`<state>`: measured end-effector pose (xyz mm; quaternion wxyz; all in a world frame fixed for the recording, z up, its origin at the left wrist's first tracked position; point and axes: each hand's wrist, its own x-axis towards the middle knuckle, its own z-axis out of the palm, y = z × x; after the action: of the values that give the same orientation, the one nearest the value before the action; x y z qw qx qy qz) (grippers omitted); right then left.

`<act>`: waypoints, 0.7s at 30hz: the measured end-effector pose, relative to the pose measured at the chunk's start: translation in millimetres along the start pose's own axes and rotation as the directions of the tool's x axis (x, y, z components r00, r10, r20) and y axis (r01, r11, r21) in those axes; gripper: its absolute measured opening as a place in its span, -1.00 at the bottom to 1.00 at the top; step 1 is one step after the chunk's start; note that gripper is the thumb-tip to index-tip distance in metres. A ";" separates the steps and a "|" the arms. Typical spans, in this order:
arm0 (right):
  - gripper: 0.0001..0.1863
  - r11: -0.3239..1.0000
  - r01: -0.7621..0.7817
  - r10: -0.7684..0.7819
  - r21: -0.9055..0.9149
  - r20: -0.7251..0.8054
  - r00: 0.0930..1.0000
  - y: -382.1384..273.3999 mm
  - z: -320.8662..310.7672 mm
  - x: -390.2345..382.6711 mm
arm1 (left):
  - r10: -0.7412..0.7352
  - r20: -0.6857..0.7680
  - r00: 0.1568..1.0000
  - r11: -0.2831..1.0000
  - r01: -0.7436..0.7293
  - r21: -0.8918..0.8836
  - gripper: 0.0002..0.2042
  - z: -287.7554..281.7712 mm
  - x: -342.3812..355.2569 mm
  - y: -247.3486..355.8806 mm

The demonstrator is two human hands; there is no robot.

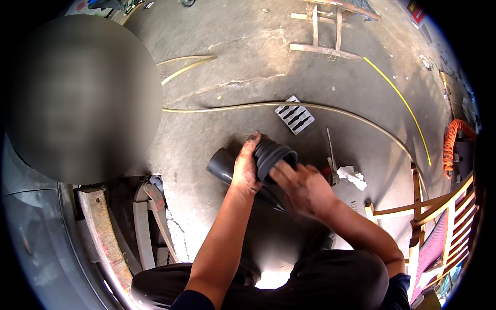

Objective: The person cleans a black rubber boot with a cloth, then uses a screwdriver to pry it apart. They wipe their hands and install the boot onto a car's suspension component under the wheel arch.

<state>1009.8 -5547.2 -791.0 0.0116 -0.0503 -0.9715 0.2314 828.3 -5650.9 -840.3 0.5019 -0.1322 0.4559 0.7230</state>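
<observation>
My left hand (245, 164) is closed on a black ribbed rubber boot (274, 151), thumb along its side, holding it tilted with the wide opening toward me. My right hand (305, 188) is at that opening; some fingers reach inside and are hidden, the others are blurred, so their grip is unclear. A smooth black conical piece (219, 166) lies behind my hands, partly covered by them, with a narrow tip showing below. To the right are a tool with a long metal shaft (332, 165) and a crumpled white paper (354, 176).
A white tray with black parts (300, 120) lies ahead on the concrete floor (258, 67), beside a long pale hose (361, 120). A wooden frame (325, 50) stands farther back. Wooden chair (439, 206) and orange coiled hose (451, 144) are at right. Metal parts (97, 217) line the left; above them is blurred out.
</observation>
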 end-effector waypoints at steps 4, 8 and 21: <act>-0.40 0.997 -0.081 0.080 0.001 0.030 0.996 7.2 43.5 7.8 | 0.237 -0.136 0.962 0.943 -0.195 0.269 -0.73 20.9 -7.4 -5.0; -0.23 0.415 -0.088 0.003 0.906 0.096 0.995 -13.7 22.0 1.2 | 0.203 0.086 0.976 0.975 -0.209 0.081 -0.68 9.9 -24.0 -8.8; -0.83 0.999 0.008 -0.010 0.038 0.049 0.999 -7.1 20.1 2.2 | 0.408 -0.066 0.911 0.883 -0.375 0.282 -0.85 11.2 -28.9 -8.8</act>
<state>1006.0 -5562.3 -805.8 -0.0104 -0.0399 -0.9672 0.2507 852.1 -5658.8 -820.0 0.3294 -0.0140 0.5951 0.7329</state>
